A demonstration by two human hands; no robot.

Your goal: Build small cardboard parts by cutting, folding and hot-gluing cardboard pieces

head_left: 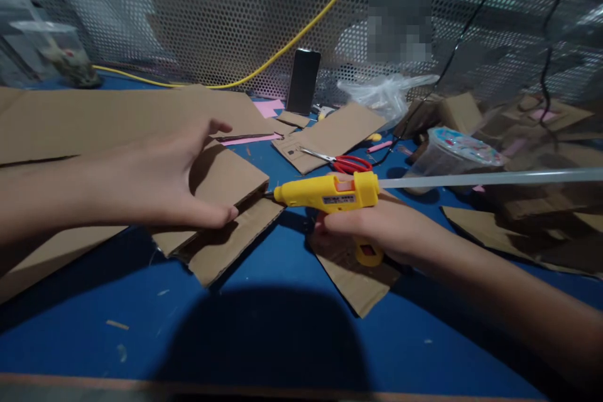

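Note:
My right hand (377, 229) grips a yellow glue gun (330, 193) with a long clear glue stick (494, 179) running out of its back to the right. The gun's nozzle points left and touches the edge of a folded cardboard piece (230, 182). My left hand (160, 179) lies on top of that cardboard, fingers curled over its upper flap and thumb pressing near the front edge. A lower cardboard flap (226, 245) juts out beneath it on the blue table (264, 326).
Red-handled scissors (342, 162) lie on a cardboard sheet behind the gun. A phone (303, 81) leans against the mesh wall. A clear plastic cup (447, 151), a plastic bag (384, 94), cardboard scraps at right and a yellow cable (282, 50) surround the area.

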